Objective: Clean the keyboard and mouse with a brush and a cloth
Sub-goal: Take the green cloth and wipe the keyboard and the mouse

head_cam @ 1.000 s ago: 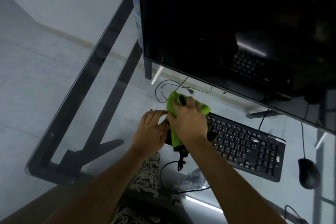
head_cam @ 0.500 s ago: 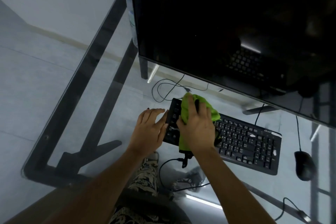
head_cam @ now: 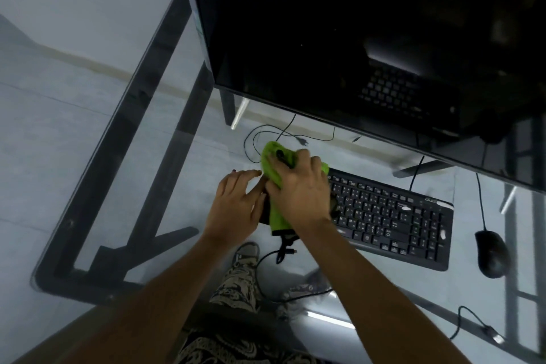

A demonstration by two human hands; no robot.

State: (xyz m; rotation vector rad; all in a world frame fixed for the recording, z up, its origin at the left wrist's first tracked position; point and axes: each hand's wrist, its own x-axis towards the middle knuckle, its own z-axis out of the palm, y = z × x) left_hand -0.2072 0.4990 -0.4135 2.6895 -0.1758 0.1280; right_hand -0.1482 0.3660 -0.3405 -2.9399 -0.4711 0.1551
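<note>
A black keyboard (head_cam: 396,216) lies on the glass desk (head_cam: 97,174). My right hand (head_cam: 301,189) presses a green cloth (head_cam: 276,162) onto the keyboard's left end, and a thin black object, maybe a brush handle, shows between its fingers. My left hand (head_cam: 239,204) rests flat against the keyboard's left edge, fingers spread. The left end of the keyboard is hidden under both hands. A black mouse (head_cam: 492,253) sits to the right of the keyboard, untouched, its cable running up behind the monitor.
A large dark monitor (head_cam: 354,38) leans over the desk just behind the keyboard. Cables (head_cam: 266,133) and a plug lie on the floor under the glass. My legs in patterned trousers (head_cam: 236,284) show through the desk. The desk's left edge is near.
My right hand with the cloth slid right along the keyboard, then came back to its left end. My left hand stayed at the left edge. The view shifted slightly.
</note>
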